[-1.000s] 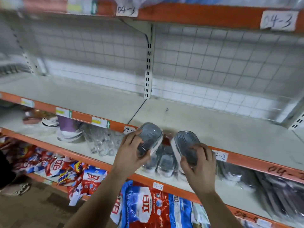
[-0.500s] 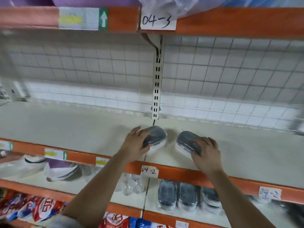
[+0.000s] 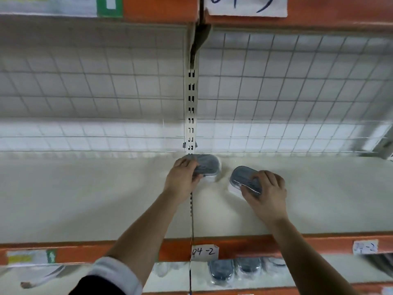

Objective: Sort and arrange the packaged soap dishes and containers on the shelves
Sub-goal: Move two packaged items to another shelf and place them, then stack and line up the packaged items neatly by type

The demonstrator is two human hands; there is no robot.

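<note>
The left hand (image 3: 181, 180) curls round a packaged grey soap dish (image 3: 207, 166) at the back edge of the shelf (image 3: 85, 199), below the slotted upright (image 3: 191, 116). On the orange front edge, a handwritten tag (image 3: 204, 251) reads "04-2". Close by but apart from the first, the second dish (image 3: 242, 177) is gripped by the right hand (image 3: 268, 190). The far tag (image 3: 364, 246) is too blurred to read.

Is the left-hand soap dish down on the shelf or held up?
Down, apparently: soap dish lies flat on the shelf by the back mesh, left hand gripping it.
</note>
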